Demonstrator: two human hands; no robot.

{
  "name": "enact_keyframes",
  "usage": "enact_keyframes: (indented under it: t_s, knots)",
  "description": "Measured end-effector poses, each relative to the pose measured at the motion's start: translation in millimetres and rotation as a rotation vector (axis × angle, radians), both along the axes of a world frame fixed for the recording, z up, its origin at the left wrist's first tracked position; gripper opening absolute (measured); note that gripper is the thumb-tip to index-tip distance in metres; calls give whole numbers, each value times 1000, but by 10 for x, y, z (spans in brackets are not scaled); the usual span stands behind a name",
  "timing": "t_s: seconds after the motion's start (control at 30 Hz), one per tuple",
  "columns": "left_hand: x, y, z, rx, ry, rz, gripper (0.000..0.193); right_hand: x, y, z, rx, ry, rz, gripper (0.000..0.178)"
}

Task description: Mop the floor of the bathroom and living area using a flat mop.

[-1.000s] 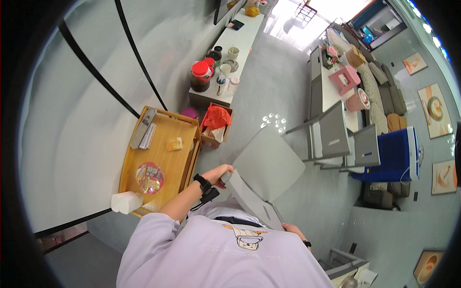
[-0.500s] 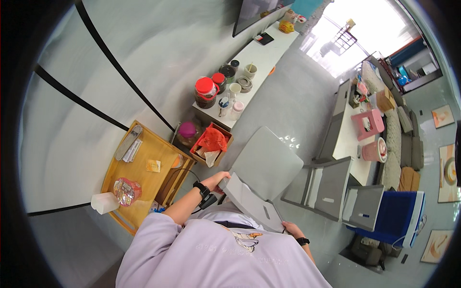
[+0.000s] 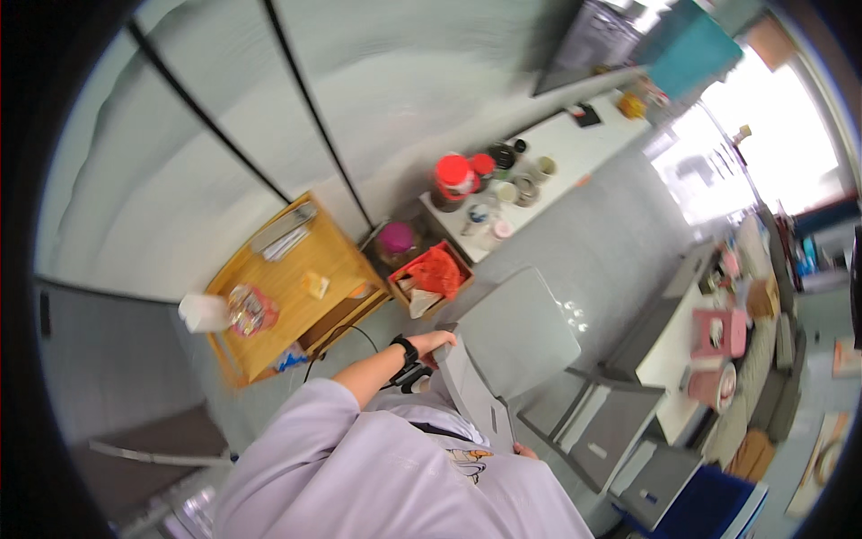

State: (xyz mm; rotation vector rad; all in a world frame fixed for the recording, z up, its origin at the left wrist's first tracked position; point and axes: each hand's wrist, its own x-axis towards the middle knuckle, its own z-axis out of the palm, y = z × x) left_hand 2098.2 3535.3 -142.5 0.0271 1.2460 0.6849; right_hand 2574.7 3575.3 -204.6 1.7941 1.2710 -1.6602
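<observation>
A grey chair stands right in front of me, its flat seat (image 3: 519, 331) facing up and its slotted backrest (image 3: 470, 388) close to my body. My left hand (image 3: 437, 345) is closed around the left end of the backrest, a dark band on its wrist. At the backrest's other end, my right hand (image 3: 524, 451) grips the edge; my shirt covers most of that hand. Beyond the seat, to the right, are more grey chairs, the nearest with a slotted back (image 3: 609, 433).
To my left stands a yellow wooden cart (image 3: 337, 260) with a plastic-wrapped package on it. Beside it sits an open box with a red bag (image 3: 437, 273). A long white cabinet (image 3: 575, 162) holds jars and cups along the wall. At right, a white table (image 3: 669, 377) carries a pink stool.
My view has swung left, so the cart, cabinet and chairs sit further right in the picture. Both hands remain on the backrest; my right hand is now more covered by my shirt.
</observation>
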Motion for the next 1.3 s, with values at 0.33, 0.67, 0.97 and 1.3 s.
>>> enact_keyframes:
  t_s: [0.33, 0.67, 0.97, 1.3]
  knots:
    - [108, -595, -87, 12, 77, 320, 56, -731, 359, 84, -12, -62, 180, 37]
    - [64, -3743, -515, -323, 618, 699, 24, -1558, 318, -2, 86, -57, 294, 35]
    - [875, -6778, -531, -364, 429, 1363, 25, -2276, -1349, -336, 190, -11, 1109, 33]
    - [3044, -9080, -476, -586, 409, 2369, 39, -4938, -5069, 255, 200, 450, 1409, 19]
